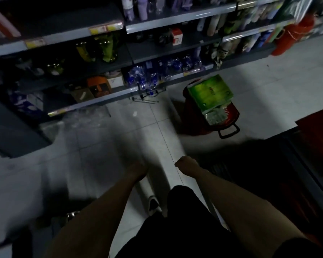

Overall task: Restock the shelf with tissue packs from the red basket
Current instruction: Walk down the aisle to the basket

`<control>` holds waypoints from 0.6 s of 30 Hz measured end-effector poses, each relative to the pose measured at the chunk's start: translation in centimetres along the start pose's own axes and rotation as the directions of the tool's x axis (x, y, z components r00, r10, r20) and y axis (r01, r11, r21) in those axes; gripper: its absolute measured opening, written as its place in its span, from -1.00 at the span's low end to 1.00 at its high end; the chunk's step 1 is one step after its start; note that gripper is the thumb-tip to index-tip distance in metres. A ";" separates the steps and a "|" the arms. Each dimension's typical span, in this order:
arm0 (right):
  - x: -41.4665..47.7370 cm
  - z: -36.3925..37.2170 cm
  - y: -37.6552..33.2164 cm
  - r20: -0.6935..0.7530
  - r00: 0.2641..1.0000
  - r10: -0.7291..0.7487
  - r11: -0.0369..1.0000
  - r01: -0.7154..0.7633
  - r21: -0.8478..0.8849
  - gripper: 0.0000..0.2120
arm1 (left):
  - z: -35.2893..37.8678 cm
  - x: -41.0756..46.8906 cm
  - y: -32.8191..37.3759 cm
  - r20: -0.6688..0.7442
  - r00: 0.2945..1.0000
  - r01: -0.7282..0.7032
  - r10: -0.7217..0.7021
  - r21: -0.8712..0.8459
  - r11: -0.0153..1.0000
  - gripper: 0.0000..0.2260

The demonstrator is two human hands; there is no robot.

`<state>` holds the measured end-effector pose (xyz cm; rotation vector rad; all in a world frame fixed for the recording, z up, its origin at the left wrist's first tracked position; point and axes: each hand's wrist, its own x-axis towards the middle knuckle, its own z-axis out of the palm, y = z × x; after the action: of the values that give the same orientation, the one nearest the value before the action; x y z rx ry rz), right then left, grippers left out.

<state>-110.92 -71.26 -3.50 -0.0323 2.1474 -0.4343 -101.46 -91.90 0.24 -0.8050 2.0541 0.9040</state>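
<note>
The red basket (192, 116) stands on the tiled floor right of centre, a black handle at its near side. A large green tissue pack (210, 94) lies on top of it, with paler packs (215, 116) underneath. Both my arms reach down in the foreground, well short of the basket. My left hand (136, 171) is blurred with its fingers curled under, and nothing shows in it. My right hand (186, 162) is closed in a loose fist and holds nothing. The dark shelf unit (93, 103) runs along the left and top, its lowest board near the basket.
The shelves carry bottles, blue-wrapped goods (147, 75), an orange box (99, 86) and yellow-green bags. A red cylinder (289, 40) stands at the far right end. A dark counter with a red top (317, 131) borders the right. A white shoe (153, 203) is below my hands.
</note>
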 end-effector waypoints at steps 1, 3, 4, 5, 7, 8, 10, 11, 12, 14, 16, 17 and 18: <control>1.2 -1.2 -0.8 -0.004 0.999 0.037 0.994 -0.036 0.108 -0.61 | -1.0 1.4 1.1 0.020 0.999 0.027 -0.027 -0.017 0.999 -0.53; 3.7 -3.6 -2.5 0.002 0.986 0.165 0.927 -0.156 0.340 -0.62 | -3.4 5.5 3.3 0.042 0.998 0.037 -0.037 0.015 0.999 -0.52; 5.2 -4.7 -3.1 -0.009 0.978 0.206 0.890 -0.184 0.417 -0.61 | -4.5 7.8 4.6 0.067 0.997 0.026 -0.029 0.053 0.998 -0.53; 6.8 -5.9 -3.6 -0.003 0.973 0.232 0.845 -0.200 0.495 -0.60 | -5.4 9.9 6.2 0.079 0.997 -0.006 0.000 0.067 0.998 -0.54; 9.7 -8.4 -4.8 0.038 0.972 0.231 0.756 -0.204 0.622 -0.60 | -7.1 14.1 9.4 0.087 0.996 -0.042 0.031 0.128 0.991 -0.52; 11.4 -9.6 -5.3 0.044 0.970 0.241 0.715 -0.207 0.668 -0.60 | -8.2 15.8 11.3 0.082 0.996 -0.041 0.030 0.138 0.990 -0.52; 14.2 -12.1 -6.3 0.080 0.959 0.270 0.610 -0.235 0.757 -0.60 | -10.3 18.8 15.5 0.088 0.996 -0.040 0.028 0.131 0.991 -0.63; 15.3 -13.5 -6.8 0.106 0.954 0.281 0.537 -0.248 0.806 -0.62 | -11.3 20.0 17.7 0.083 0.996 -0.030 0.020 0.123 0.992 -0.66; 16.2 -14.9 -7.3 0.134 0.947 0.290 0.467 -0.263 0.844 -0.65 | -12.2 21.1 20.0 0.089 0.996 0.008 -0.015 0.072 0.997 -0.67; 17.9 -17.7 -7.9 0.169 0.934 0.314 0.337 -0.276 0.900 -0.72 | -13.9 24.1 24.4 0.079 0.997 0.018 -0.020 0.022 1.000 -0.62; 19.5 -20.5 -7.9 0.222 0.912 0.344 0.193 -0.300 0.934 -0.69 | -15.1 26.6 28.5 0.095 0.995 0.022 -0.026 0.039 0.999 -0.56; 20.3 -21.7 -7.6 0.240 0.902 0.359 0.120 -0.300 0.946 -0.66 | -15.7 27.6 30.4 0.102 0.995 -0.004 -0.001 0.046 0.999 -0.56; 21.2 -22.9 -7.2 0.249 0.895 0.370 0.060 -0.290 0.955 -0.64 | -16.3 28.3 32.4 0.102 0.995 -0.021 0.016 0.053 0.998 -0.56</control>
<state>-142.65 -75.19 -6.09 1.2656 1.3878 -1.5212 -147.28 -93.75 -4.22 -0.6984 1.9916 0.8782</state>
